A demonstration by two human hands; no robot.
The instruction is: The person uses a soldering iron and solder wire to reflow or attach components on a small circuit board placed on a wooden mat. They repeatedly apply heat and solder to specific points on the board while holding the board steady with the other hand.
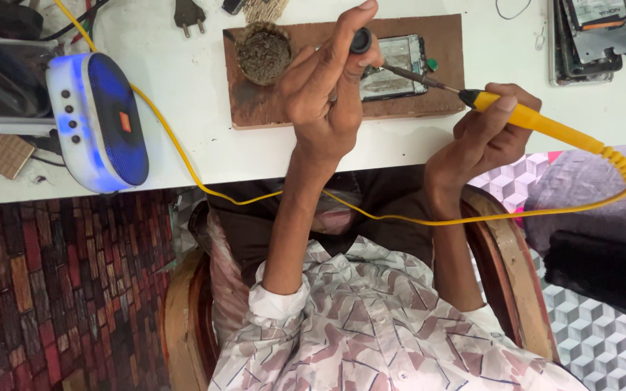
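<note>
Head view | right hand (488,130) grips soldering iron (537,124) | left hand (327,83) pinches, probably, black knob (361,40), masking phone (396,66)

Dressed in a pale, off-white shirt (371,318) printed with brownish-mauve geometric blocks and thin dark lines, buttoned down the front with small white buttons. Sleeves rolled up above the elbows, the left cuff (278,298) folded into a thick plain white band. Bare forearms and hands, with no watch, ring or bracelet in sight.
</note>
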